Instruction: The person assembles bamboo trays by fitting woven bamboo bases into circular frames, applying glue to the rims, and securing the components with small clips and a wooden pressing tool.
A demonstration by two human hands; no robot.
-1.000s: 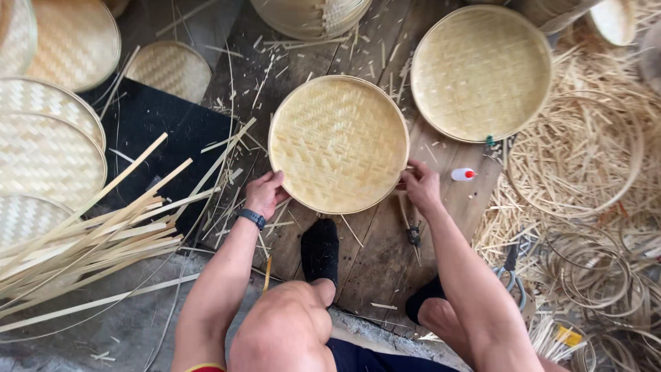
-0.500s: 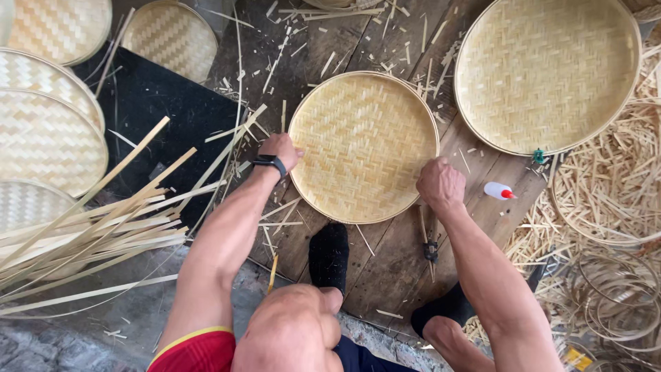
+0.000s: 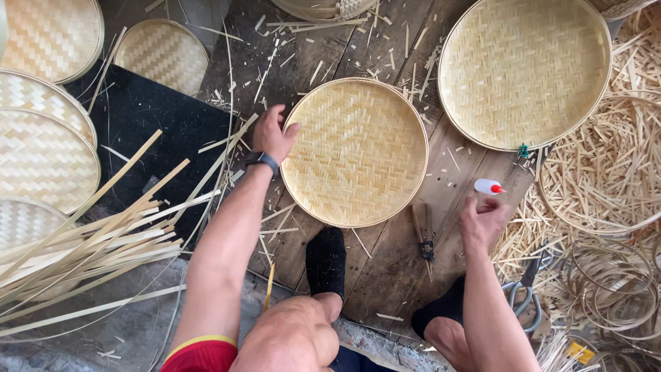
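Observation:
A round woven bamboo tray (image 3: pixel 356 151) lies flat on the dark wooden board (image 3: pixel 399 265). My left hand (image 3: pixel 271 133) grips its left rim, with a dark band on the wrist. My right hand (image 3: pixel 483 222) has come off the tray and hovers with fingers spread just below a small white glue bottle with a red cap (image 3: pixel 488 187), holding nothing. A pair of pliers (image 3: pixel 424 240) lies on the board between the tray and my right hand. My black-socked foot (image 3: pixel 326 260) rests below the tray.
A larger woven tray (image 3: pixel 525 71) lies at upper right. Several more trays (image 3: pixel 41 151) are stacked at left beside long bamboo strips (image 3: pixel 89 241). Bamboo shavings (image 3: pixel 609 172), thin hoops (image 3: pixel 613 282) and scissors (image 3: pixel 522 293) lie at right. A black mat (image 3: pixel 151 124) sits left of the board.
My right hand let go of the tray's right rim and moved down and right toward the glue bottle. My left hand stays on the left rim.

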